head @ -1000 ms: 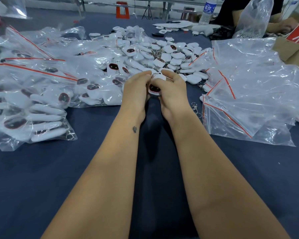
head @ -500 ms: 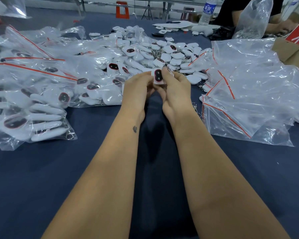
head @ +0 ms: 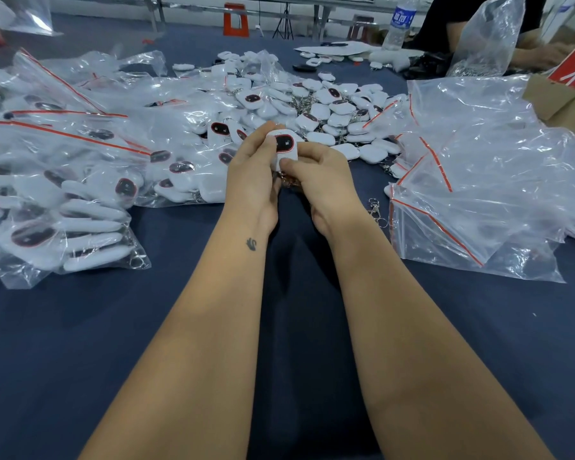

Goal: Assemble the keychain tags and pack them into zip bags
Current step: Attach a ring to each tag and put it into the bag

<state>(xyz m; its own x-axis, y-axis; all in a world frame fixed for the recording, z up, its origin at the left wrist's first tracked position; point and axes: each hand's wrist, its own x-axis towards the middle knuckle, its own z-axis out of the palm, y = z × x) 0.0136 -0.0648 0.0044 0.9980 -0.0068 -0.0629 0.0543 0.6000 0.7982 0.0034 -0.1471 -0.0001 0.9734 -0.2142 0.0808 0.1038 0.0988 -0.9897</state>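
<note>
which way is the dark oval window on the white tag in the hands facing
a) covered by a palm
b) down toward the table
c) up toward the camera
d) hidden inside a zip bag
c: the white tag, pinched between the left hand and right hand, shows its red-rimmed dark oval openly to the head camera, above the blue table, outside any bag.
</note>
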